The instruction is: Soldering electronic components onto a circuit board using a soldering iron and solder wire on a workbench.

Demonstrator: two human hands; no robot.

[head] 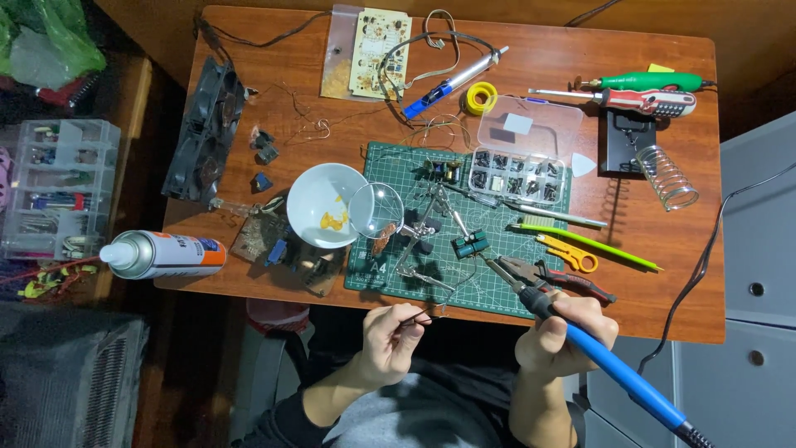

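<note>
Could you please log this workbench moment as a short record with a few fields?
left hand: pinches a thin wire at the table's near edge
right hand: grips a blue soldering iron, tip toward the cutting mat
on mat: helping-hands stand with magnifier, small component
beside: white bowl, pliers, parts box, spray can
surface: wooden table

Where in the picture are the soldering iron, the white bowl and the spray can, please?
soldering iron (pixel 609 365): head view, on the blue handle just beyond the right hand.
white bowl (pixel 319 195): head view, on its bare inner wall.
spray can (pixel 170 254): head view, on the middle of its lying body.
</note>
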